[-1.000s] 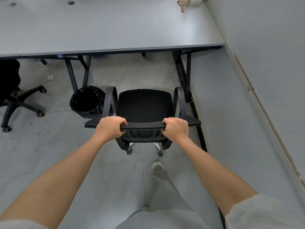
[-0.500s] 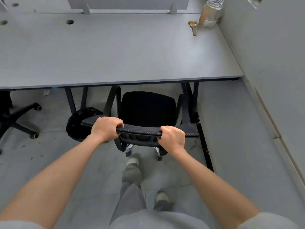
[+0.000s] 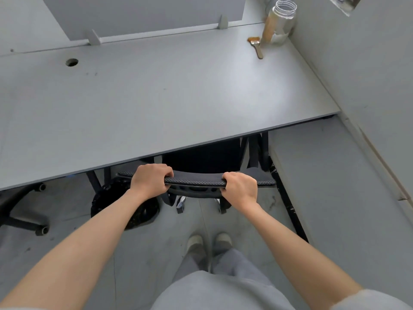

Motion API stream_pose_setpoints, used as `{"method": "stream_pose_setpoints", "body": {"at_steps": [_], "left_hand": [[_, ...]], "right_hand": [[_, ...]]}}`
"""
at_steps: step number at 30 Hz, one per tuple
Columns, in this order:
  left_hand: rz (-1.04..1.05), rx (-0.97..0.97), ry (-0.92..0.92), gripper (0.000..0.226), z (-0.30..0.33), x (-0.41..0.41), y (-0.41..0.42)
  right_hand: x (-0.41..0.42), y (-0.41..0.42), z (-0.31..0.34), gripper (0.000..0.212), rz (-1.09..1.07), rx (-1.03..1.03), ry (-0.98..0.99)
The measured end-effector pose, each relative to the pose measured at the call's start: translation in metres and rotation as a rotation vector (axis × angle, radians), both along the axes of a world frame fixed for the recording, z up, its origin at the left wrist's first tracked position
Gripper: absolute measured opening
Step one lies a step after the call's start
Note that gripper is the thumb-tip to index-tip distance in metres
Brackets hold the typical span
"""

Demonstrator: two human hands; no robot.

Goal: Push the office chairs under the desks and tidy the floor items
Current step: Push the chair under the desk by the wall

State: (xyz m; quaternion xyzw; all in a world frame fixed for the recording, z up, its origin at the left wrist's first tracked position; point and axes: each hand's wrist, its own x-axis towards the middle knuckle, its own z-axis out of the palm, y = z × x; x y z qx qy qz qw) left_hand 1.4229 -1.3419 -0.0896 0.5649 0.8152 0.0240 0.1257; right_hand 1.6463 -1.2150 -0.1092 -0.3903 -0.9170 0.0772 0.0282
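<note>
Office chair (image 3: 196, 175) at lower centre of frame, seat already hidden beneath the desk (image 3: 156, 104), only the backrest top rail and part of the rear frame showing below the desk's near edge. Top rail long axis running left to right across the frame, roughly parallel to the desk edge, tilted slightly down toward the right. Left hand (image 3: 150, 179) clenched over the rail's left portion, fingers curled over the top; right hand (image 3: 241, 189) clenched over the right portion, thumb side toward the rail. Both hands directly on the chair, rail lying ahead of the body and toward the top of the frame; left hand slightly higher in frame, hence slightly nearer the desk edge. Remaining push direction, as judged: straight toward the top of the frame, square to the rail axis, little travel apparently left. Black desk leg (image 3: 288, 204) close at the right of the chair; black waste bin (image 3: 116, 204) just beside the chair at lower left, partly behind the left forearm. Second chair base (image 3: 24, 220) at left edge, well apart, apparently not yet pushed in. Jar (image 3: 279, 21) and brush (image 3: 257, 47) at upper right on the desk surface, beside the wall. Shoes (image 3: 209, 241) at lower centre, side by side on the floor.
</note>
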Motion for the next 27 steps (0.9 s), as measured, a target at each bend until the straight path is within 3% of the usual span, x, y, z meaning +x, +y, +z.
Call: {"method": "stream_pose_setpoints", "body": {"at_steps": [6,9,12,15,17,20,27], "left_hand": [[-0.07,0.004,-0.03,0.023,0.001,0.002,0.01],[-0.102,0.148,-0.046,0.031,0.004,0.004,0.003],[-0.131,0.35,0.084,0.029,-0.003,0.011,-0.012],[-0.036,0.473,0.135,0.038,-0.014,0.02,-0.032],[0.024,0.498,0.099,0.053,-0.018,0.026,-0.037],[0.051,0.494,0.072,0.057,-0.016,0.035,-0.036],[0.01,0.539,0.076,0.056,-0.021,0.068,-0.043]], "right_hand": [[0.01,0.022,0.005,0.022,0.116,0.009,0.07],[0.013,0.021,0.003,0.027,0.165,0.05,0.147],[0.02,0.018,0.001,0.019,0.224,0.114,0.241],[0.034,0.014,-0.002,0.033,0.205,0.207,0.235],[0.041,0.01,-0.004,0.043,0.19,0.208,0.246],[0.048,0.014,-0.002,0.056,0.19,0.149,0.282],[0.084,0.03,-0.001,0.053,0.281,0.109,0.272]]}}
